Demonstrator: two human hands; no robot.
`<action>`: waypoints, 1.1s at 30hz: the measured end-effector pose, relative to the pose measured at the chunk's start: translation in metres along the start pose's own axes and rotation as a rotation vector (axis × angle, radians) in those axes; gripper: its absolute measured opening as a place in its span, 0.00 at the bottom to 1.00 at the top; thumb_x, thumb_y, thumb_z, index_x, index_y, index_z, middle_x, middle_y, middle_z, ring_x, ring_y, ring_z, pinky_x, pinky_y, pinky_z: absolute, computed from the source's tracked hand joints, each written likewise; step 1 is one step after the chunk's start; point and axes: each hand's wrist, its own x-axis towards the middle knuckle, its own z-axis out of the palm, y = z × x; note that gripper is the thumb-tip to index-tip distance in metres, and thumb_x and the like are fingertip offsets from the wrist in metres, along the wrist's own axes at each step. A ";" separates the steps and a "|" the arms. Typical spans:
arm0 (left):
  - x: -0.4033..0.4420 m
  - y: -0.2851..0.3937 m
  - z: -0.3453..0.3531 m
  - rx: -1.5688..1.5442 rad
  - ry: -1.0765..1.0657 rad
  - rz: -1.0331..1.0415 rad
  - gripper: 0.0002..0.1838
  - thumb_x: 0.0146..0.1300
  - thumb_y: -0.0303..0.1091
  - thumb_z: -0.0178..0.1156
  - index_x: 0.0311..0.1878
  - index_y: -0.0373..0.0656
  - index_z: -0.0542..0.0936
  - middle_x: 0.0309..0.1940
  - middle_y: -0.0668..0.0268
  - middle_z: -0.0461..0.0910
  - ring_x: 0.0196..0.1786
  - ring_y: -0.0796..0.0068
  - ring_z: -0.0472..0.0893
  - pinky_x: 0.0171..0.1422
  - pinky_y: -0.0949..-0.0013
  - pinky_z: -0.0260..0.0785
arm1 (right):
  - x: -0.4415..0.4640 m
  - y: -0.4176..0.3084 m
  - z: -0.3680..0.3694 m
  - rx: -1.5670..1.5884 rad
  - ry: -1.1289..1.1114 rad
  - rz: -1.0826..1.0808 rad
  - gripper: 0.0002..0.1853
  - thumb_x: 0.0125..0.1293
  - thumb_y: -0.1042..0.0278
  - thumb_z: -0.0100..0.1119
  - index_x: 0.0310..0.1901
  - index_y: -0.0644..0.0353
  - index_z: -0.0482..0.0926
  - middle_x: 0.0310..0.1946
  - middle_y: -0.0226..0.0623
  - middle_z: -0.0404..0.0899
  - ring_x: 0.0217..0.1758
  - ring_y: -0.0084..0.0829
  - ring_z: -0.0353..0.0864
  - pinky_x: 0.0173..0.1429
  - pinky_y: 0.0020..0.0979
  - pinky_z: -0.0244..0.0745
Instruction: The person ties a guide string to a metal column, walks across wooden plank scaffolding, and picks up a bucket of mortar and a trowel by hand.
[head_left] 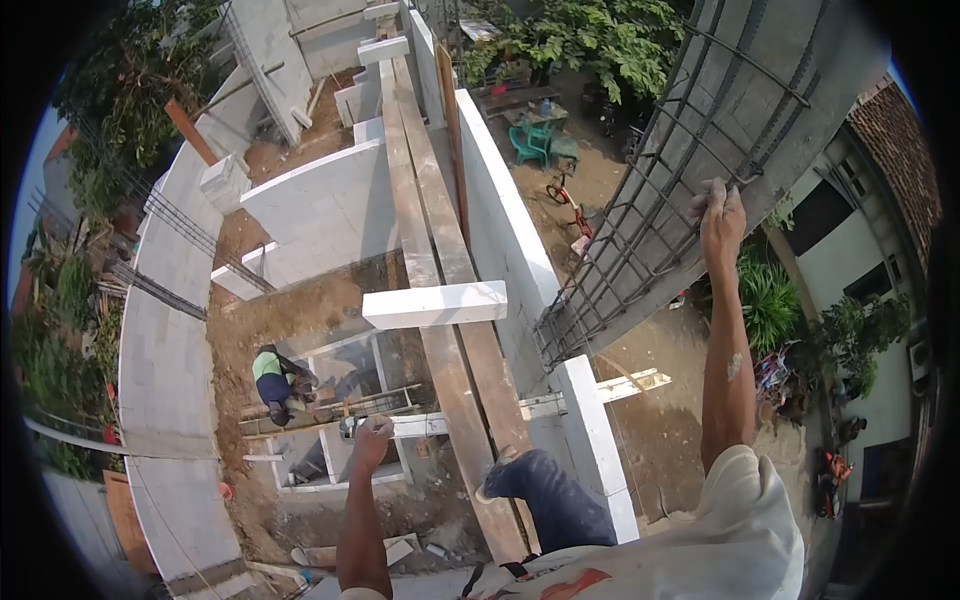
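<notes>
My right hand is raised at the right, its fingers curled round a bar of the upright rebar cage. A grey board stands along that cage's far side. Low in the middle, my left hand is closed, held out over the drop to the left of the planks. A small greyish thing shows beside its fingers; I cannot make out whether the hand holds it. One of my feet is on the wooden planks. Across these planks ahead lies a white block.
A white block wall runs along the planks' right side. Well below on the left, another person bends over by a formwork frame. Rebar juts from the left wall. Green chairs stand in the yard.
</notes>
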 end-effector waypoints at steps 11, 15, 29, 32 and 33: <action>-0.117 -0.051 -0.057 0.581 -0.219 -0.177 0.10 0.59 0.35 0.62 0.33 0.38 0.85 0.30 0.54 0.86 0.36 0.58 0.86 0.42 0.58 0.75 | 0.005 -0.016 0.005 0.133 0.022 0.078 0.14 0.80 0.62 0.46 0.44 0.64 0.76 0.28 0.37 0.81 0.30 0.26 0.83 0.37 0.30 0.77; -0.205 -0.091 -0.067 0.793 -0.536 -0.066 0.09 0.57 0.36 0.64 0.34 0.40 0.85 0.30 0.56 0.86 0.37 0.59 0.85 0.42 0.58 0.75 | 0.005 -0.011 0.011 0.118 0.046 0.111 0.15 0.81 0.61 0.45 0.44 0.64 0.76 0.29 0.36 0.81 0.30 0.26 0.81 0.38 0.30 0.76; 0.111 0.013 -0.093 1.166 -0.323 0.525 0.09 0.52 0.38 0.68 0.36 0.49 0.85 0.33 0.63 0.85 0.41 0.59 0.85 0.45 0.56 0.77 | 0.009 -0.035 0.031 -0.075 0.202 0.270 0.17 0.81 0.58 0.46 0.44 0.64 0.76 0.31 0.39 0.82 0.32 0.27 0.80 0.38 0.32 0.75; 0.229 0.084 -0.082 0.531 -0.275 0.230 0.07 0.55 0.37 0.68 0.33 0.45 0.82 0.27 0.67 0.82 0.30 0.70 0.82 0.33 0.64 0.74 | 0.011 -0.030 0.038 -0.322 0.227 0.279 0.20 0.81 0.55 0.45 0.44 0.66 0.77 0.34 0.42 0.82 0.35 0.33 0.81 0.41 0.36 0.75; 0.249 0.118 -0.077 -0.072 -0.207 -0.219 0.06 0.57 0.35 0.67 0.32 0.44 0.81 0.25 0.69 0.80 0.28 0.74 0.80 0.30 0.67 0.71 | 0.012 -0.030 0.041 -0.336 0.230 0.278 0.20 0.81 0.55 0.45 0.44 0.66 0.77 0.34 0.42 0.82 0.35 0.33 0.81 0.41 0.36 0.75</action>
